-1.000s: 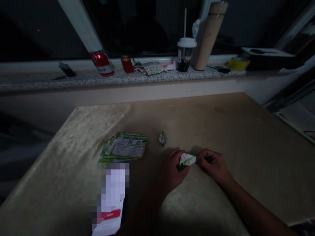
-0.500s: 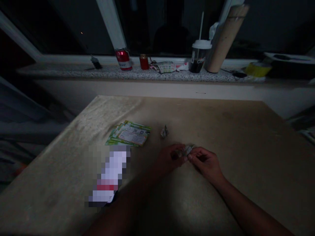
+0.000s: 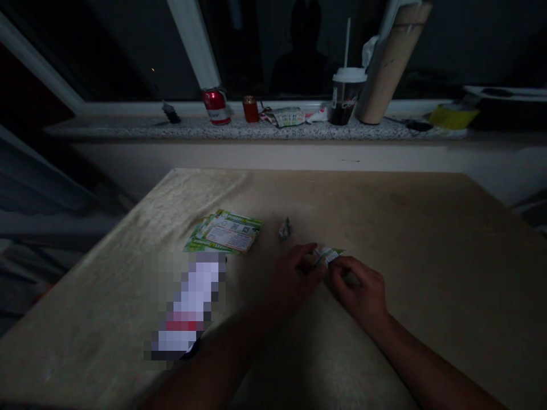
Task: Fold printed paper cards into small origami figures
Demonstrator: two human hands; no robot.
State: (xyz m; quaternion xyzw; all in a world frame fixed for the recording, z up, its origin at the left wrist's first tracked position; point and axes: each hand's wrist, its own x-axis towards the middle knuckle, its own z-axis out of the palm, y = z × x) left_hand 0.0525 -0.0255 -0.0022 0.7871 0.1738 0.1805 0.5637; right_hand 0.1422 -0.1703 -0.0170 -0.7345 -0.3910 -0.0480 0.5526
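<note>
In dim light, my left hand (image 3: 294, 276) and my right hand (image 3: 358, 287) meet over a tan table (image 3: 427, 239), both pinching a small folded printed paper (image 3: 328, 254) between their fingertips. A little beyond them lies a small folded paper piece (image 3: 285, 229). To the left sits a fanned stack of green and white printed cards (image 3: 225, 232). A blurred white and red object (image 3: 188, 307) lies near my left forearm.
A stone window ledge (image 3: 128, 130) runs along the back with a red can (image 3: 216, 106), a small red container (image 3: 250, 108), printed wrappers (image 3: 287, 117), a lidded cup with a straw (image 3: 347, 94), a cardboard tube (image 3: 391, 62) and something yellow (image 3: 453, 115).
The view swung so the table and ledge shifted right. My hands stayed together on the paper, moving slightly up the table, and the paper looks more folded than a second ago.
</note>
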